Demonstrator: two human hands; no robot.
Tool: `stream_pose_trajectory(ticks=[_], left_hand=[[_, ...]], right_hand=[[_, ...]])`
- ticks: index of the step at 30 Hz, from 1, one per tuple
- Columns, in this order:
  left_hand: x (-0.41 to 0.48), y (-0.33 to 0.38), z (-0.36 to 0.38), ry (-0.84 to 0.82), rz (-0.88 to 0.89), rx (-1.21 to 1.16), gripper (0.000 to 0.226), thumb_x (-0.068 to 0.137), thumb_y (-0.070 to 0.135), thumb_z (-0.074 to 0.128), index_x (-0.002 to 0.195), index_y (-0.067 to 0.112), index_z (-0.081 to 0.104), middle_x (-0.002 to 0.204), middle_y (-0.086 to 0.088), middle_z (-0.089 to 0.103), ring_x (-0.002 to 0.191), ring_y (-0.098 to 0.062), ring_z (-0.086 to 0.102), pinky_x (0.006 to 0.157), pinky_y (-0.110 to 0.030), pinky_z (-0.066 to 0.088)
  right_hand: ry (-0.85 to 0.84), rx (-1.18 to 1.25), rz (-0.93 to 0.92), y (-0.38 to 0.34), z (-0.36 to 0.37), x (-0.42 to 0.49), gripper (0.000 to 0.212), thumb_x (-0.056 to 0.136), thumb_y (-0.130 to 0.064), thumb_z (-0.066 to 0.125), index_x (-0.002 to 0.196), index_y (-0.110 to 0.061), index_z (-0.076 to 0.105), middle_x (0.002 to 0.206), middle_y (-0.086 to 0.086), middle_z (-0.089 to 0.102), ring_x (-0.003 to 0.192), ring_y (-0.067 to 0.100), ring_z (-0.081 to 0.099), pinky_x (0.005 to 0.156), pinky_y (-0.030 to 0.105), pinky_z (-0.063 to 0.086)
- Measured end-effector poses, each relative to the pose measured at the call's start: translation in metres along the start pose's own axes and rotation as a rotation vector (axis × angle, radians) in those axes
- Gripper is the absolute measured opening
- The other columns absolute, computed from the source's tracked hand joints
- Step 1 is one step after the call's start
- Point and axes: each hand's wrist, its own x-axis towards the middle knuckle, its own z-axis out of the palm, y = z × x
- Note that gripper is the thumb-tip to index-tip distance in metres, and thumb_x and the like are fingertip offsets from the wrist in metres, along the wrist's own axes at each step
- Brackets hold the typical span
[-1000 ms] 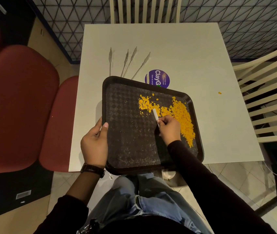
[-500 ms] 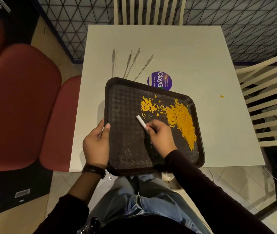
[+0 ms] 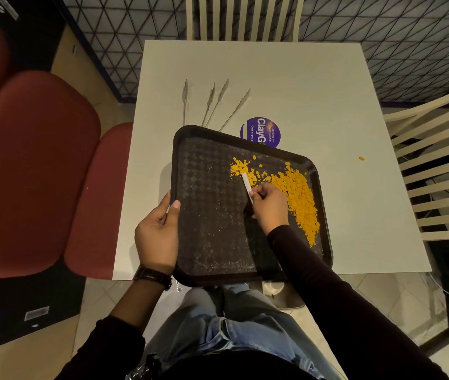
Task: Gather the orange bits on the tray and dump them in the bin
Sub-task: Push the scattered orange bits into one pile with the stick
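Head: sticker (image 3: 264,131) half under tray (image 3: 204,193)

We have a single view, from a wide-angle camera worn on the head. It faces forward and steeply down, close over the table (image 3: 313,86) and tray (image 3: 209,215); the wearer's lap (image 3: 217,325) fills the bottom edge, a chair (image 3: 242,17) the top.
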Motion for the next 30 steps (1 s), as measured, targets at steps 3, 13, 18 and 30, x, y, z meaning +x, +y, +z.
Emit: stream_pose_trajectory(ticks=[3, 13, 18, 30], left_hand=[[0.001, 0.0, 0.0, 0.001, 0.002, 0.0, 0.033, 0.092, 0.02, 0.057, 0.124, 0.019, 0.06, 0.114, 0.013, 0.062, 0.102, 0.0, 0.058, 0.096, -0.024, 0.046], [-0.001, 0.002, 0.002, -0.001, 0.012, 0.012, 0.034, 0.091, 0.022, 0.057, 0.125, 0.017, 0.06, 0.124, 0.003, 0.063, 0.111, -0.007, 0.058, 0.099, -0.025, 0.045], [-0.001, 0.002, 0.002, 0.009, 0.005, 0.005, 0.033, 0.091, 0.022, 0.057, 0.124, 0.017, 0.06, 0.123, 0.002, 0.064, 0.108, -0.006, 0.059, 0.098, -0.025, 0.046], [-0.001, 0.002, 0.001, 0.013, 0.016, 0.032, 0.033, 0.091, 0.022, 0.057, 0.124, 0.018, 0.06, 0.117, 0.01, 0.063, 0.101, 0.0, 0.059, 0.088, -0.01, 0.045]], right_hand=[[-0.078, 0.02, -0.077, -0.01, 0.006, -0.012, 0.021, 0.09, -0.009, 0.053, 0.077, -0.025, 0.057, 0.08, -0.008, 0.058, 0.074, 0.024, 0.063, 0.071, 0.046, 0.057], [-0.079, 0.049, -0.082, -0.04, 0.029, 0.007, 0.013, 0.089, -0.01, 0.055, 0.083, -0.01, 0.067, 0.077, 0.001, 0.061, 0.071, 0.029, 0.065, 0.067, 0.049, 0.057], [0.035, 0.049, 0.023, -0.026, 0.014, 0.025, 0.014, 0.088, -0.009, 0.054, 0.079, -0.009, 0.064, 0.079, 0.008, 0.064, 0.057, 0.026, 0.063, 0.055, 0.039, 0.056], [-0.032, 0.118, -0.02, -0.039, 0.02, 0.023, 0.011, 0.091, -0.01, 0.053, 0.085, -0.01, 0.062, 0.081, 0.003, 0.06, 0.062, 0.016, 0.059, 0.048, 0.024, 0.054]])
